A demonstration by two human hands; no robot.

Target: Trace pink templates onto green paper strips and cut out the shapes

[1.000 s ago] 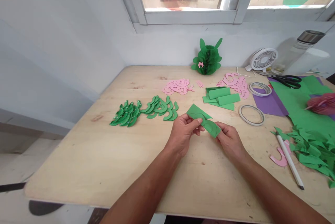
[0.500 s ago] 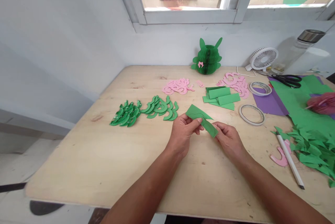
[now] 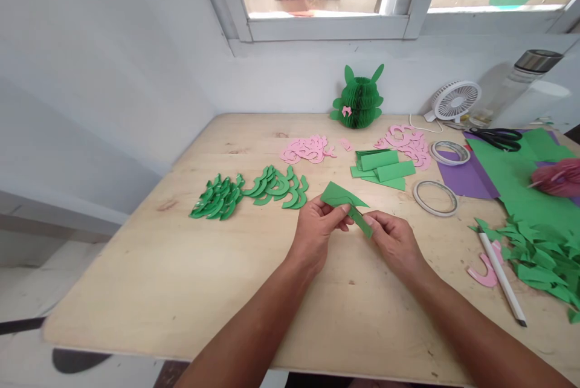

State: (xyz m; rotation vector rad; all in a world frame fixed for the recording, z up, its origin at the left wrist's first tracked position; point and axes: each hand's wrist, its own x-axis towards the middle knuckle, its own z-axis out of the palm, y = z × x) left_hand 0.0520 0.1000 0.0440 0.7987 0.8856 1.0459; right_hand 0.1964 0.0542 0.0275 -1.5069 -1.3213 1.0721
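Both hands hold one green paper piece point(image 3: 338, 194) above the middle of the table. My left hand point(image 3: 317, 228) pinches it near its centre, thumb on top. At its lower right end, the fingers of my right hand point(image 3: 393, 237) are closed on a narrow part of the paper. A curved line shows on its upper part. Folded green strips point(image 3: 385, 169) lie just behind my hands. To the left are curved green cut-outs point(image 3: 276, 185) and a pile of glossier green cut-outs point(image 3: 218, 197).
Pink cut-outs point(image 3: 308, 149), a green paper figure point(image 3: 360, 104) and a small fan point(image 3: 455, 101) stand or lie at the back. At right are tape rolls point(image 3: 435, 199), black scissors point(image 3: 496, 138), a white pen point(image 3: 502, 276) and green scraps point(image 3: 544, 261).
The lower right end of the green paper has turned and looks narrower. My right hand has shifted slightly left; my left hand has hardly moved.
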